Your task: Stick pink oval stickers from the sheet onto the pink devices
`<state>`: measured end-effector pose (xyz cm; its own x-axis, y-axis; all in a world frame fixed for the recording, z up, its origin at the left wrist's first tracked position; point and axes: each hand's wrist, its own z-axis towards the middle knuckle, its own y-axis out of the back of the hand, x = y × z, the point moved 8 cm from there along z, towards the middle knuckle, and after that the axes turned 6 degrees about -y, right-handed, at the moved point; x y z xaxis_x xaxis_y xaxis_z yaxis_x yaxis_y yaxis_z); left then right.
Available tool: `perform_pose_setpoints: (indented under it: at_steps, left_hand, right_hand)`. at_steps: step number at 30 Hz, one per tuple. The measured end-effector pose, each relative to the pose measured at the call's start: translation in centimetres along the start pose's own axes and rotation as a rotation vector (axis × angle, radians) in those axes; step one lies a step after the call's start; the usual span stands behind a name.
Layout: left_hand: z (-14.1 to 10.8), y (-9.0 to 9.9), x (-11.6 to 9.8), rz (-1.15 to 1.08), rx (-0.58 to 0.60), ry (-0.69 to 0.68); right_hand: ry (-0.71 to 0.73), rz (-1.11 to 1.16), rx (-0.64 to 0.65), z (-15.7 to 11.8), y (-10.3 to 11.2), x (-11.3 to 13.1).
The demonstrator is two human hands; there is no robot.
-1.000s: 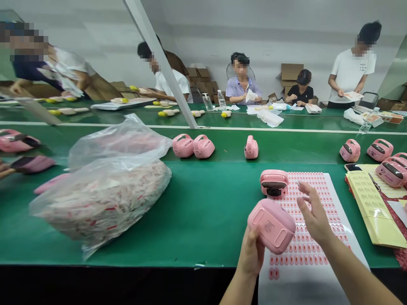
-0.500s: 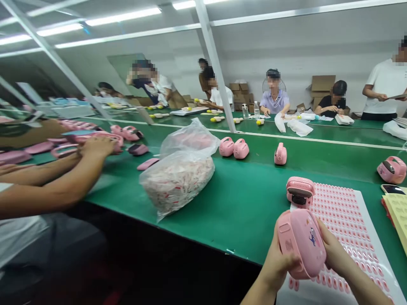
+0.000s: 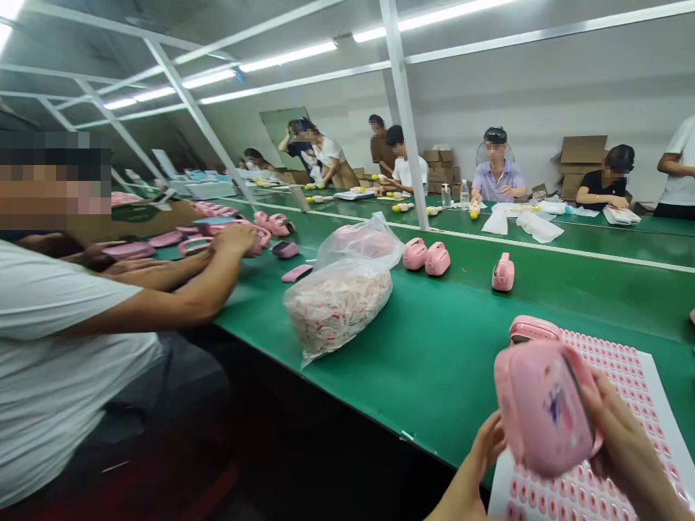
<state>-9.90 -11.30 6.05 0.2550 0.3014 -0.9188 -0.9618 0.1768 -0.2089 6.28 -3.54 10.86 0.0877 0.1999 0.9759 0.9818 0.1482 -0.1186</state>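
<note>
A pink plastic case with rounded corners (image 3: 546,409) and a printed picture on its face is held up, tilted, over a sheet of small pink oval stickers (image 3: 654,373). My right hand (image 3: 624,434) grips its right side, the fingers partly hidden behind it. At the lower left edge of the case is my left hand (image 3: 481,456), fingers loosely curved and apart; whether they touch it is unclear. Right behind stands another pink case (image 3: 535,329) at the sheet's far edge, partly covered by the held one.
On the green table (image 3: 434,340) stands a clear plastic bag (image 3: 339,300) full of small packets. Beyond are two pink cases (image 3: 426,257) and a single one (image 3: 503,273). A co-worker's arm (image 3: 184,297) reaches over pink parts at left. An upright post (image 3: 405,108) rises from the table.
The view has swung left, showing more of the co-worker. The held case has turned and risen slightly; my left thumb has come off its front.
</note>
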Motion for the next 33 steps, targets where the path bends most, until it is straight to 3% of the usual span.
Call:
perform_pose_setpoints:
  at_steps: [1,3,5,7,9,12,14,17,21,24,28,30,33]
  left_hand:
    - [-0.2,1.0,0.7,0.166,-0.007,0.041]
    - [-0.2,3.4,1.8,0.456,-0.054,0.140]
    - [0.4,5.4,2.2,0.607,-0.092,0.204]
    - [1.8,6.8,1.9,0.648,-0.111,0.222]
    - [4.0,8.1,1.1,0.657,-0.132,0.220]
    - [9.3,10.0,0.1,0.606,-0.199,0.229]
    - [13.8,11.5,0.0,0.483,-0.292,0.249]
    - [21.7,12.9,0.9,0.397,-0.328,0.264]
    - [30.3,13.7,3.1,0.306,-0.395,0.301]
    - [33.9,12.6,5.1,0.239,-0.364,0.377]
    - [35.1,10.7,5.3,0.234,-0.356,0.355]
    - [34.7,9.7,3.7,0.271,-0.348,0.276]
    - [32.6,7.3,-0.3,0.367,-0.258,0.135]
  right_hand:
    - [-0.008,0.022,-0.028,1.1,1.0,1.2]
    - [0.118,0.067,-0.127,3.9,3.7,4.6]
    - [0.238,-0.017,-0.262,7.2,6.5,7.5]
    - [0.275,-0.267,-0.399,10.7,8.5,9.2]
    - [0.214,-0.646,-0.542,14.2,9.9,9.8]
    - [0.041,-0.999,-0.677,18.8,12.0,9.2]
    - [-0.023,-1.033,-0.698,20.9,13.2,8.5]
    - [-0.068,-1.030,-0.710,22.7,14.8,7.6]
    - [-0.065,-1.024,-0.705,22.4,15.7,7.4]
    - [-0.001,-1.008,-0.697,20.2,15.5,7.4]
    - [0.154,-0.684,-0.558,16.1,14.1,6.8]
    - [0.192,-0.463,-0.471,14.1,12.9,6.4]
    - [0.224,-0.208,-0.315,11.6,9.5,6.4]
